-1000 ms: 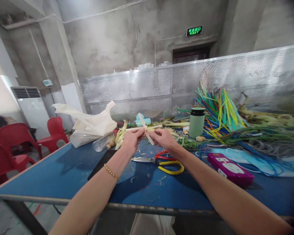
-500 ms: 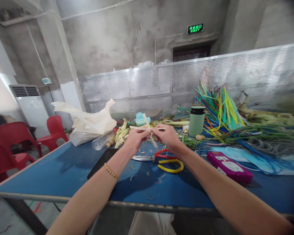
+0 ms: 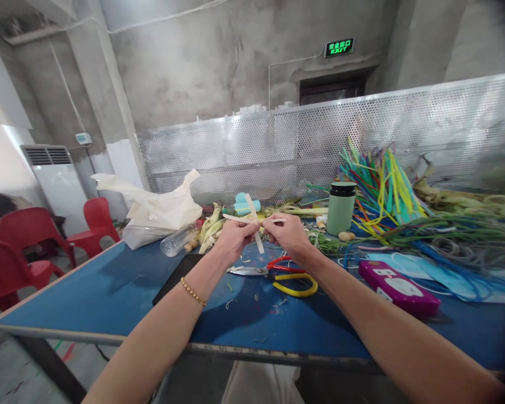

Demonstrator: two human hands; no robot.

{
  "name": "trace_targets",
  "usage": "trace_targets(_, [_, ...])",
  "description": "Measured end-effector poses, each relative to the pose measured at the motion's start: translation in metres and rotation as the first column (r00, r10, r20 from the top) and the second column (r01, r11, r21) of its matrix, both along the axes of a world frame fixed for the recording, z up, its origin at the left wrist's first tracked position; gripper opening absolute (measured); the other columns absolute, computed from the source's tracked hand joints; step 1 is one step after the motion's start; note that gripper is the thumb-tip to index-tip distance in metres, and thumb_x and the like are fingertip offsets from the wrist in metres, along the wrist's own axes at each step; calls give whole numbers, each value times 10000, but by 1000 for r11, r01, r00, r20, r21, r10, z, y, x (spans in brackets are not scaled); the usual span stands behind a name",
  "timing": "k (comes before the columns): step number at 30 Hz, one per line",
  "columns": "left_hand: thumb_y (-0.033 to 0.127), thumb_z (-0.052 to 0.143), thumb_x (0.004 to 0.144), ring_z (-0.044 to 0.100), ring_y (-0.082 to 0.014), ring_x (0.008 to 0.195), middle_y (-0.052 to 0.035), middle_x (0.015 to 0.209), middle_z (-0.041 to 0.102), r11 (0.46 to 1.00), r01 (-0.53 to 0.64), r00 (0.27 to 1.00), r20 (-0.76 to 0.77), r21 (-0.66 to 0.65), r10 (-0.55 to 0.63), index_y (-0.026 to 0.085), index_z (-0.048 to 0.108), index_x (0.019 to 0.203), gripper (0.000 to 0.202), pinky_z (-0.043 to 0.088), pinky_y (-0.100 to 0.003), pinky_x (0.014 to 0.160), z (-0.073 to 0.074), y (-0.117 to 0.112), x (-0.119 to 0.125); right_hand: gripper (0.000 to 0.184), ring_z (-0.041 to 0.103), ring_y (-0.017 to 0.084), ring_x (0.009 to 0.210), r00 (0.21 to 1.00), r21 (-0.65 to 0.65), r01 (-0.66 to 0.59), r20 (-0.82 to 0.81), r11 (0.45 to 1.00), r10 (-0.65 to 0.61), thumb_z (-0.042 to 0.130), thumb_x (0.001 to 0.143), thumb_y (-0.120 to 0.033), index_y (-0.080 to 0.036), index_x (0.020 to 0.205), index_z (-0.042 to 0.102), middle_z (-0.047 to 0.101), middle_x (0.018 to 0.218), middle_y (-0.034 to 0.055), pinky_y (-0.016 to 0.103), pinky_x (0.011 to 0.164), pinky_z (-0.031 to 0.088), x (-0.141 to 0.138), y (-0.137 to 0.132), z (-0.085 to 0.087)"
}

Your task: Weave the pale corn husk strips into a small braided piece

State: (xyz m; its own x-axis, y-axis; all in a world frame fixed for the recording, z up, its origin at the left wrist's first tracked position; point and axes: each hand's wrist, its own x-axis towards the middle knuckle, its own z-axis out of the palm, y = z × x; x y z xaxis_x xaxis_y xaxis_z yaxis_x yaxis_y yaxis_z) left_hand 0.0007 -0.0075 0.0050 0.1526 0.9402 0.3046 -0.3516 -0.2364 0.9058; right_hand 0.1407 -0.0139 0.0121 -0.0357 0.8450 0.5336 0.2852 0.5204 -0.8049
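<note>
Both hands meet above the middle of the table, pinching pale flat strips [image 3: 251, 206] that cross one another. My left hand [image 3: 235, 237] is closed on the crossing from the left, with one strip end sticking out leftward over its knuckles. From the right, my right hand [image 3: 287, 231] pinches the same strips close to the crossing, and a strip end shows along its fingers. One strip runs upright between the two hands, its lower end hanging below them. Scissors [image 3: 294, 283] with red and yellow handles lie on the table beneath the hands.
On the blue table [image 3: 122, 297] stand a green tumbler [image 3: 340, 210] and a white plastic bag [image 3: 164, 210]. A clear bottle [image 3: 174, 244], dried husks [image 3: 212, 227], a purple box [image 3: 398, 286], a black flat object [image 3: 174, 278] and colourful strips [image 3: 387, 185] lie around. Red chairs [image 3: 29, 227] stand at left.
The hands keep their pinch on the crossed strips almost unchanged; the strip's lower end has shifted slightly left. The whole view has moved a little.
</note>
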Motion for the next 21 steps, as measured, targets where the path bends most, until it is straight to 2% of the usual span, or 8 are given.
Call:
trace_targets(6, [275,817,535,406,-69,501,11,516,488,1000,8,1000,-10,12,-8,95,606,558,278,327,-250,505,-1,0,-1,156,463,97,415,1000,-37,-29,-12,999,28,591,706,-291,-156,629,581,538,456,-12,213,415,353,3,3,1])
trace_targets(10, [309,798,576,406,-69,522,3,555,507,997,13,993,-118,72,-4,98,621,589,276,310,-249,519,-6,3,-3,225,528,104,518,996,-4,-78,-48,997,77,601,737,-360,-141,770,642,637,672,31,220,471,399,13,5,7])
trace_targets(12, [323,789,596,395,-66,519,7,552,498,994,35,979,-202,100,-14,101,621,591,279,294,-248,519,-8,4,-4,253,510,99,541,994,39,-109,4,993,109,620,732,-375,-134,793,664,630,686,29,220,486,386,17,6,9])
trace_targets(15, [332,788,607,391,-65,523,12,551,490,989,91,963,-262,118,-58,100,627,602,282,282,-246,521,-10,4,-5,228,463,93,528,983,61,-149,113,987,141,643,713,-350,-123,712,665,581,592,8,224,492,353,20,10,8])
trace_targets(19, [331,815,574,421,-68,545,8,580,515,985,173,970,-175,23,-166,96,647,645,298,311,-241,540,-9,5,-4,221,438,93,509,986,99,-102,141,990,88,633,711,-339,-126,652,637,544,537,-7,231,488,328,18,15,3])
trace_targets(21, [367,806,590,438,-72,546,1,585,529,984,177,979,-100,-23,-178,99,647,654,318,328,-242,545,-8,4,-3,227,433,91,504,988,108,-95,136,990,80,625,716,-344,-128,649,630,539,536,-7,231,483,320,17,15,2])
